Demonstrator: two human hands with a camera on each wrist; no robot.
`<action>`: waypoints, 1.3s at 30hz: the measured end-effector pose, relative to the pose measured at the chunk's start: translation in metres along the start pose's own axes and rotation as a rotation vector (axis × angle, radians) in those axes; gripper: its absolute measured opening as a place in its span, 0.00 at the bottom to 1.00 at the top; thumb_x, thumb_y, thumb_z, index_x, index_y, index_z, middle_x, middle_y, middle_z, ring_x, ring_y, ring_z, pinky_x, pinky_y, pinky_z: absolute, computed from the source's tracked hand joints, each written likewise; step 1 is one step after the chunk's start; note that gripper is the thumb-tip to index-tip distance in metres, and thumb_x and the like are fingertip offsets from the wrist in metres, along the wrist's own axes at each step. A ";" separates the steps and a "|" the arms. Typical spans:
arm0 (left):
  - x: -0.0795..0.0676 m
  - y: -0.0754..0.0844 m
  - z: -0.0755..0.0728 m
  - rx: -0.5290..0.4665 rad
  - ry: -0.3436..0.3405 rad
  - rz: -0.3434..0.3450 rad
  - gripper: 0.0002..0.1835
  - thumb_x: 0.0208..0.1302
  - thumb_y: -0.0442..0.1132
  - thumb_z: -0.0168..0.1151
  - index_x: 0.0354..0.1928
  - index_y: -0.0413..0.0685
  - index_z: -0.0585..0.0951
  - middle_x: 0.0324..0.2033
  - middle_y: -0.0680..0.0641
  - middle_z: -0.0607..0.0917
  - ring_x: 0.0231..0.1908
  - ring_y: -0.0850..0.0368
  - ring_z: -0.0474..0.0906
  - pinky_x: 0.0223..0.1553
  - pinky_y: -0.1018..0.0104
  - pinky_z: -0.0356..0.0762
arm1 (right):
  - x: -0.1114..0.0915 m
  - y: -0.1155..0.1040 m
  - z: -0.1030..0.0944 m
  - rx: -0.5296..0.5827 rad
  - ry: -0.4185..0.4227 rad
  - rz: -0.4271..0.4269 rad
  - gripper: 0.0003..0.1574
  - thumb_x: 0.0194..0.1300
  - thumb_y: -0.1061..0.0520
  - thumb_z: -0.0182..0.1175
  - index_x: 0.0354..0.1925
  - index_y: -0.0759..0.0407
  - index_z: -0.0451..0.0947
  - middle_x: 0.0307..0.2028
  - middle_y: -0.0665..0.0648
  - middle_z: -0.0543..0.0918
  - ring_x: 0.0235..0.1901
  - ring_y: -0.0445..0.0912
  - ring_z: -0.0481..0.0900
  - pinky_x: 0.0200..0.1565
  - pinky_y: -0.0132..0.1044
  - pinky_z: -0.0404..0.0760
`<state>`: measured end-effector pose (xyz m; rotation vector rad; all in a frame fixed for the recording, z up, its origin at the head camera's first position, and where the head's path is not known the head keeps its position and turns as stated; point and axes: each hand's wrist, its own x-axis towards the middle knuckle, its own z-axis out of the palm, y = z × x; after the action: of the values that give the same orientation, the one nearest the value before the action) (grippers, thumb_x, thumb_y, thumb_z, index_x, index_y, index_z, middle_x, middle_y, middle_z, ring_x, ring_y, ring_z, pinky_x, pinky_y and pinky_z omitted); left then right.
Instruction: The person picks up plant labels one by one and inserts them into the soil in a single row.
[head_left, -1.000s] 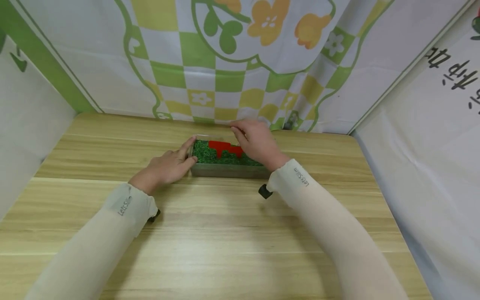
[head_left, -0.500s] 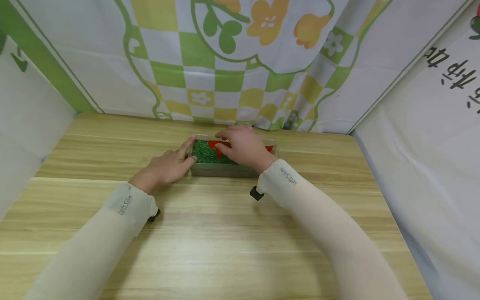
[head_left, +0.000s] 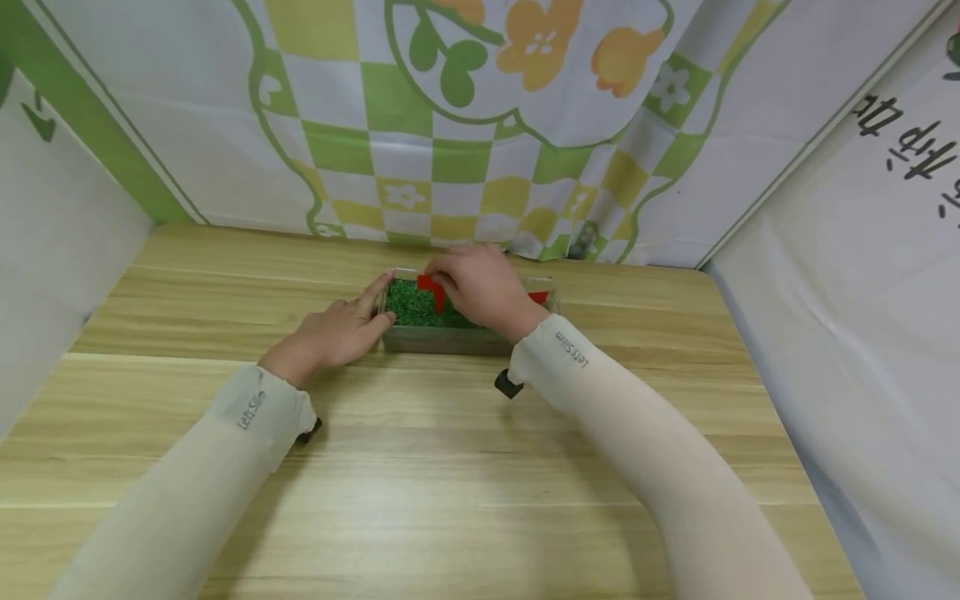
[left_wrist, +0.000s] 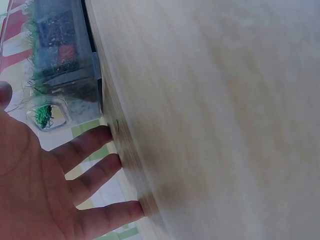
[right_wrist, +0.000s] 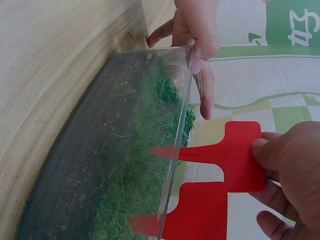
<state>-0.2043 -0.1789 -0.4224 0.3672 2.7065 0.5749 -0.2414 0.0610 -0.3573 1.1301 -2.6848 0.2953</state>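
A clear plastic box (head_left: 450,340) with dark soil and green grass-like fibres stands near the table's back edge. Red T-shaped plant labels stick up from the fibres. My right hand (head_left: 483,287) pinches the head of the leftmost red plant label (right_wrist: 243,156) between thumb and fingers; its stem goes down among the fibres. Beside it stands a second red label (right_wrist: 197,212). Part of another red label (head_left: 537,297) shows right of the hand. At the box's left end my left hand (head_left: 337,333) rests with fingers spread, thumb and index finger touching the rim.
The wooden table (head_left: 420,483) extends toward the person in front of the box. A checked, flowered curtain (head_left: 465,158) hangs right behind it. White fabric panels (head_left: 847,350) enclose the sides. Each wrist carries a small black camera (head_left: 509,383).
My right hand has moved left over the box and taken hold of the leftmost red plant label, which now appears tilted. The rightmost label came into sight. My left hand has stayed put.
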 end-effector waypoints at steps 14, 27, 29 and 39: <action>0.000 0.000 -0.001 0.010 -0.012 -0.010 0.36 0.74 0.69 0.22 0.75 0.78 0.23 0.75 0.41 0.61 0.70 0.25 0.58 0.33 0.49 0.74 | 0.000 -0.006 -0.006 -0.015 0.041 0.010 0.13 0.75 0.54 0.57 0.50 0.51 0.86 0.41 0.48 0.87 0.39 0.44 0.84 0.47 0.45 0.77; 0.001 -0.001 0.000 0.020 0.000 -0.007 0.36 0.74 0.69 0.22 0.76 0.78 0.24 0.75 0.39 0.61 0.69 0.26 0.61 0.31 0.53 0.72 | -0.001 -0.010 0.002 -0.057 0.002 -0.014 0.12 0.74 0.55 0.58 0.50 0.49 0.86 0.46 0.48 0.88 0.48 0.46 0.84 0.50 0.46 0.77; 0.001 -0.001 0.000 0.021 0.000 -0.006 0.36 0.74 0.69 0.22 0.76 0.77 0.25 0.75 0.39 0.61 0.69 0.26 0.61 0.32 0.53 0.72 | 0.000 -0.011 0.004 -0.069 -0.015 -0.015 0.13 0.74 0.55 0.58 0.51 0.49 0.86 0.47 0.48 0.88 0.48 0.46 0.84 0.51 0.46 0.77; 0.001 0.001 0.000 0.011 0.002 -0.003 0.36 0.74 0.69 0.23 0.76 0.78 0.25 0.75 0.40 0.62 0.68 0.27 0.63 0.29 0.56 0.70 | 0.000 -0.010 0.013 -0.049 -0.063 0.006 0.14 0.74 0.57 0.57 0.52 0.48 0.86 0.45 0.47 0.89 0.43 0.43 0.85 0.49 0.46 0.77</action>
<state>-0.2046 -0.1780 -0.4224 0.3650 2.7128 0.5602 -0.2356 0.0502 -0.3682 1.1362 -2.7343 0.1963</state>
